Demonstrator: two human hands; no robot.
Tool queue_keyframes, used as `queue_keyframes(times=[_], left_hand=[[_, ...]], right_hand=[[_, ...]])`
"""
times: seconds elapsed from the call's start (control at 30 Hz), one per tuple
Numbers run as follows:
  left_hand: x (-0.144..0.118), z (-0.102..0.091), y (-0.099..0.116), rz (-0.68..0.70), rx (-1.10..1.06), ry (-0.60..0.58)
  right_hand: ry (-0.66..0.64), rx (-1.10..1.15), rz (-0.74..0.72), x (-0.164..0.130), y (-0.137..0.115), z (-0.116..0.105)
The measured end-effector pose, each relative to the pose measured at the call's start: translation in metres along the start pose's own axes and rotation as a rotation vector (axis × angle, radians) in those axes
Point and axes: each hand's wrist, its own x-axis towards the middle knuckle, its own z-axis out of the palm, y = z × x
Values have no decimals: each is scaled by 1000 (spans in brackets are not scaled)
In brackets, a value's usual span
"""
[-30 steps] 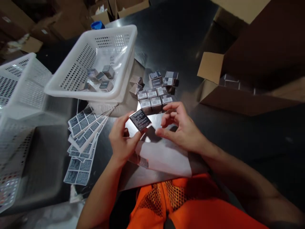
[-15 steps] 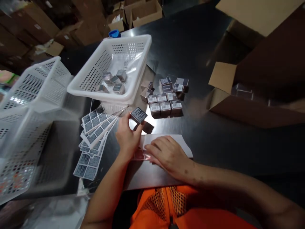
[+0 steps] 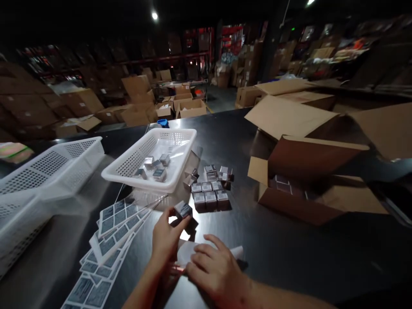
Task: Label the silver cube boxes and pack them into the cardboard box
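Since a second ago your right hand [image 3: 215,269] has dropped away from the small box [image 3: 183,210] and gone flat onto the white sheet [image 3: 209,251], and your head has lifted, so the warehouse behind now fills the top of the view. Your left hand [image 3: 166,237] pinches the box between thumb and fingertips, its dark printed face up, just above the black table [image 3: 305,253]. Your right fingers [image 3: 206,257] are spread and pressing the sheet down, gripping nothing; whether a fingertip has caught a label edge cannot be told from here.

Judging by this, you are between boxes in a labelling round: one box in hand, the right hand at the sheet for a sticker. The next move calls for a clean peel with the sheet pinned, then a square placement on the box face.

Just beyond the box sits the cluster of finished boxes [image 3: 210,195] in short rows, labels up. To their left the white basket [image 3: 128,171] holds a few more loose boxes. Fanned label sheets [image 3: 112,231] lie at your left, another basket [image 3: 38,171] beyond them, and an open carton [image 3: 309,189] stands at the right.
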Motion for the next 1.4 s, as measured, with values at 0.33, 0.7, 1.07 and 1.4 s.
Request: queue_keyframes(times=[0.33,0.7,1.07,1.4], left_hand=[[-6,-3,1,61,-376,-149],[-18,1,-2,222,-368,-466],[-22,3,1,276,-313,-420],[-23,3,3,333,-296,-398]], right_hand=[[420,901,186,19,29,-66],[176,1283,1042,21,53,-70],[175,1238,1172,25,48,-64],[176,1210,1167,26,47,-65]])
